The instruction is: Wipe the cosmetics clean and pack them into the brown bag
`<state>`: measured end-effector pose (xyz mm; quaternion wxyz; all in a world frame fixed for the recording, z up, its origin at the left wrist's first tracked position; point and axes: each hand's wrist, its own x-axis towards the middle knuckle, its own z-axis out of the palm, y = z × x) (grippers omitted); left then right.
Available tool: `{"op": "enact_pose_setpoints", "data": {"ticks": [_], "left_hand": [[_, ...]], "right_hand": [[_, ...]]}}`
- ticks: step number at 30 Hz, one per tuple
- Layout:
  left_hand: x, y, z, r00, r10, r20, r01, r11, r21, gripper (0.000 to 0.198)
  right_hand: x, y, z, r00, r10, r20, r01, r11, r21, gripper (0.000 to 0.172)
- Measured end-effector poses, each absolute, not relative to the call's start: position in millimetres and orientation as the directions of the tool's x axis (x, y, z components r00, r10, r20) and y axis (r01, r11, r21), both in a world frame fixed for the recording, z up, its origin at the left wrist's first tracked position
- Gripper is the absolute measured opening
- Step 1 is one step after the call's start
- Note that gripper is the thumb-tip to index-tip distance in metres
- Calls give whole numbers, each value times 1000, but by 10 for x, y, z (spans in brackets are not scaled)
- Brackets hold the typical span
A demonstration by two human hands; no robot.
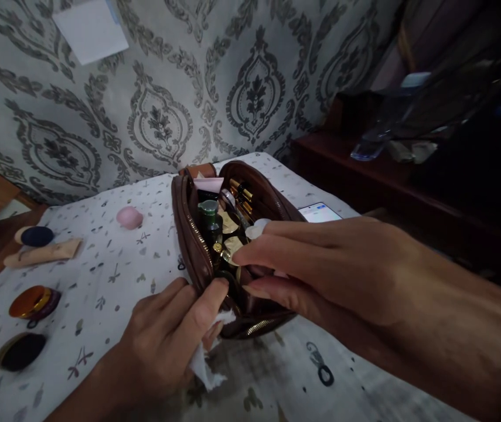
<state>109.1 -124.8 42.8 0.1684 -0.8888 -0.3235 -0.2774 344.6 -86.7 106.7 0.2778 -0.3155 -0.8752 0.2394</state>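
Note:
A brown zippered cosmetic bag [184,234] stands unzipped on the patterned sheet. My left hand [166,331] is closed at its near left edge, with a crumpled white tissue [208,369] in the grip and the thumb over the rim. Reaching into the bag from the right, my right hand [320,264] has its fingers stretched out and thumb apart. Inside are a green glass bottle [210,220], a small gold-capped item [217,249], gold tubes [242,190] at the far side and a pink card [208,184]. My right hand hides part of the contents.
To the left lie a pink sponge [129,217], a beige tube [43,253], a dark round item [37,235], an orange-lidded jar [34,302] and a black oval item [22,351]. A lit phone [319,212] lies behind my right hand. A clear bottle [391,117] rests on the dark furniture [320,158].

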Motion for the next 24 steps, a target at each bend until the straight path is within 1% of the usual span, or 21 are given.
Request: {"op": "enact_pose_setpoints", "data": {"ticks": [4, 6, 9, 14, 16, 20, 24], "left_hand": [[1090, -1250, 422, 629, 500, 595, 674, -732, -97, 36], [1083, -1249, 413, 626, 505, 594, 674, -733, -87, 37], [1065, -1252, 397, 624, 505, 596, 668, -740, -73, 38], [1049, -1271, 382, 623, 513, 590, 661, -749, -47, 42], [1053, -1278, 389, 625, 525, 577, 668, -743, -47, 41], [1062, -1284, 426, 631, 530, 567, 665, -745, -44, 43], [1057, -1303, 449, 625, 538, 565, 651, -759, 2, 43]], "right_hand": [[3397, -887, 1081, -680, 650, 339, 446, 734, -512, 19], [3372, -905, 1047, -708, 637, 306, 462, 745, -481, 22], [3346, -932, 976, -738, 619, 267, 479, 761, -438, 20], [3354, -965, 950, -748, 596, 293, 498, 795, -347, 18], [3363, -982, 968, -746, 597, 296, 503, 796, -336, 18], [3356, -1021, 981, -707, 639, 303, 536, 763, -361, 22], [3317, -1062, 976, -647, 682, 340, 577, 730, -367, 20]]}}
